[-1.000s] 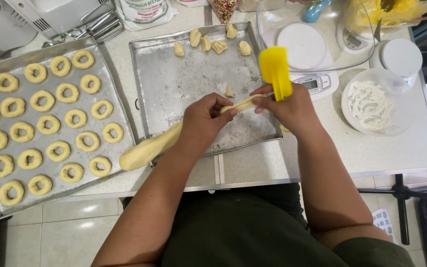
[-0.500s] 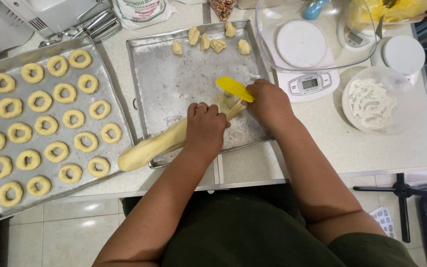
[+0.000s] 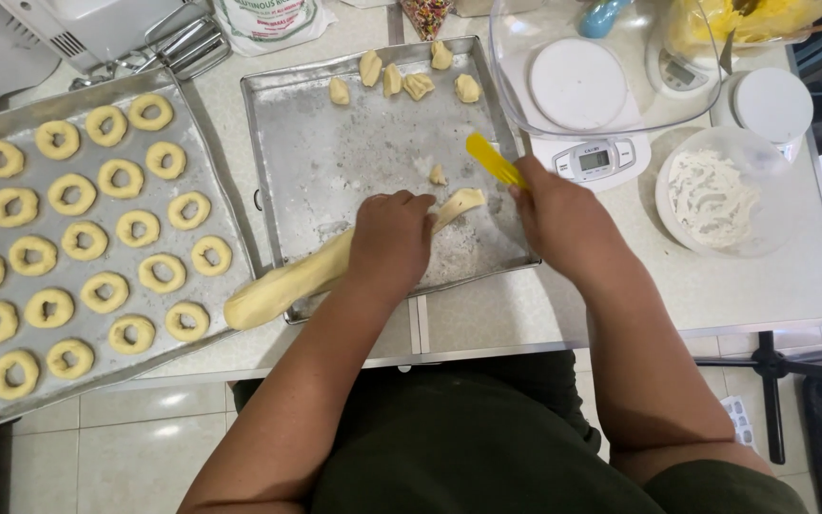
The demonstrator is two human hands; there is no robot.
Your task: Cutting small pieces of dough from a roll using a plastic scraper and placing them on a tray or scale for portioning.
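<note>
A long roll of pale dough (image 3: 287, 284) lies slantwise across the floured metal tray (image 3: 335, 162), its lower end hanging past the tray's front left corner. My left hand (image 3: 390, 240) presses down on the roll near its upper end. My right hand (image 3: 556, 217) grips a yellow plastic scraper (image 3: 493, 159), blade tilted just right of the roll's tip (image 3: 459, 202). One small cut piece (image 3: 438, 175) lies above the tip. Several cut dough pieces (image 3: 401, 81) sit along the tray's far edge.
A second tray (image 3: 197, 124) on the left holds several rows of dough rings. A digital scale (image 3: 594, 158) with a clear bowl (image 3: 563, 67), a flour bowl (image 3: 720, 195) and a white lid (image 3: 771, 103) stand to the right. A mixer (image 3: 97, 33) sits behind.
My right hand has lowered the yellow scraper from upright above the tray to a slant beside the roll's tip. My left hand has stayed on the roll.
</note>
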